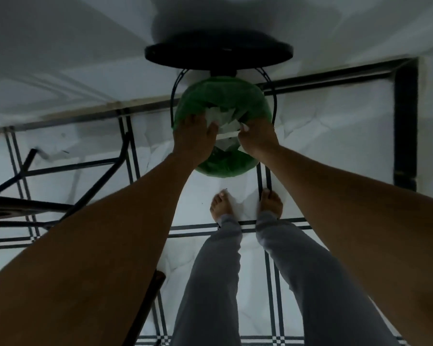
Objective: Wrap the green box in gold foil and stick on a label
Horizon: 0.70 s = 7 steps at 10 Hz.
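Note:
Neither the green box nor any gold foil is in view. I stand over a round bin lined with a green bag (235,96), with white paper scraps (225,116) lying inside. Both hands reach down over its opening. My left hand (195,139) and my right hand (258,139) each pinch one end of a thin white paper strip (226,135), which stretches between them just above the scraps. The picture is dim and a little blurred.
The bin's black lid (218,52) stands open at the far side, on a wire frame (273,96). My bare feet (221,204) stand on white floor tiles with dark lines. A black metal table frame (73,168) is on the left and a black post (405,126) on the right.

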Tool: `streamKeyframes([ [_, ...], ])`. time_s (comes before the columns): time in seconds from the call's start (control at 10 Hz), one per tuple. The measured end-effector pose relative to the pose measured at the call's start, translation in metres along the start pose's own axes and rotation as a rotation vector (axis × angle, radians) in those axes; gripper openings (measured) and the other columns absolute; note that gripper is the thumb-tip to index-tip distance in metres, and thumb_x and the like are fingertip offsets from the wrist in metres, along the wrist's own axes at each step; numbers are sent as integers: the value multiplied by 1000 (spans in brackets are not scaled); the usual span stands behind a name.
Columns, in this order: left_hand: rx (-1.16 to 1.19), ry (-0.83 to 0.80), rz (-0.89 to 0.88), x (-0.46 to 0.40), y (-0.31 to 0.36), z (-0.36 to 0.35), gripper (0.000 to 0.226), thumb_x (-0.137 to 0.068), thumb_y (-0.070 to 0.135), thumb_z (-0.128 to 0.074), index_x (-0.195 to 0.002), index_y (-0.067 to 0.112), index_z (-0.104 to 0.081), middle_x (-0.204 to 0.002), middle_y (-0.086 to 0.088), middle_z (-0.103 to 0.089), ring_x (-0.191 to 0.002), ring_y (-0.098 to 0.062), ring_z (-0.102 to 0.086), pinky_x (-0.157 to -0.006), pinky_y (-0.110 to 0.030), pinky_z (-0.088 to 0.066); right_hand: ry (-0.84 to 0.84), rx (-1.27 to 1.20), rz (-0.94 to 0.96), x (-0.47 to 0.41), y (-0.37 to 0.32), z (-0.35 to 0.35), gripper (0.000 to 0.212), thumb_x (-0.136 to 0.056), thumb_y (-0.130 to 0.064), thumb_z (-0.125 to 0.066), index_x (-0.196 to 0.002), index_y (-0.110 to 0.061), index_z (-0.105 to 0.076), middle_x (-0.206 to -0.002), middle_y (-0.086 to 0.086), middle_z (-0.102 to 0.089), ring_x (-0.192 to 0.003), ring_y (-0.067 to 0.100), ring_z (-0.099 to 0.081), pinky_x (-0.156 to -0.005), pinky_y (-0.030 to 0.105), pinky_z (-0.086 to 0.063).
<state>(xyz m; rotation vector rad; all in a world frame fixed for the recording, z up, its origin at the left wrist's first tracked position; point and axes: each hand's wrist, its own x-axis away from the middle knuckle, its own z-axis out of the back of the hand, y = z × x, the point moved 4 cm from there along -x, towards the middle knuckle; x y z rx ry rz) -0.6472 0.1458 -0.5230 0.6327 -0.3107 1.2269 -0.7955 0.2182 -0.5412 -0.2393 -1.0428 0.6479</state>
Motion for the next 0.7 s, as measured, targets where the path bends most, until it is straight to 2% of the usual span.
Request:
streamKeyframes([
  [0.1, -4, 10, -10, -20, -9, -27, 51, -106, 40, -36, -150, 13, -38, -144, -20, -49, -133, -41, -44, -111, -52, -37, -18, -37, 35, -35, 11, -29, 30, -97, -12, -57, -127, -14, -56, -109, 7, -65, -104, 24, -63, -89, 34, -55],
  [0.2, -17, 16, -10, -26, -18, -38, 51, -106, 39, -37, -149, 11, -39, -147, -19, -45, -135, -41, -41, -112, -53, -35, -76, -67, 61, -45, 9, -42, 74, -93, -17, -62, -157, -16, -24, -137, 14, -57, -118, 33, -59, -99, 44, -53],
  [0.3, -28, 3, 17, -24, -22, -41, 51, -107, 41, -35, -148, 12, -41, -150, -17, -43, -138, -38, -39, -113, -51, -31, -95, -48, 59, -49, 5, -47, 86, -93, -25, -65, -160, -15, -13, -146, 16, -50, -125, 34, -57, -103, 45, -50],
  [0.4, -30, 26, 19, -14, -21, -38, 52, -107, 42, -35, -149, 14, -39, -151, -17, -43, -138, -37, -39, -112, -50, -31, -113, 8, 115, -42, 2, -45, 83, -92, -30, -66, -158, -11, -19, -145, 13, -52, -127, 31, -56, -105, 42, -48],
  [0.5, -36, 21, 34, 3, -10, -18, 51, -106, 43, -36, -148, 13, -40, -148, -18, -44, -135, -40, -40, -107, -49, -35, -113, 75, 159, -22, -8, -31, 61, -94, -30, -62, -148, -13, -39, -135, 10, -60, -122, 29, -58, -98, 34, -46],
  [0.6, -79, 32, 25, 25, 3, 11, 53, -105, 44, -37, -146, 9, -41, -147, -21, -44, -132, -42, -41, -104, -49, -37, -121, 101, 201, 9, -22, -9, 46, -95, -26, -63, -136, -11, -50, -121, 5, -61, -114, 22, -58, -102, 36, -47],
  [0.7, -68, 95, 8, 49, 20, 53, 53, -104, 42, -41, -145, 9, -43, -146, -22, -44, -130, -43, -41, -103, -50, -37, -103, 137, 245, 35, -49, 18, 41, -93, -24, -64, -131, -11, -56, -120, 10, -64, -113, 26, -59, -101, 39, -49],
])
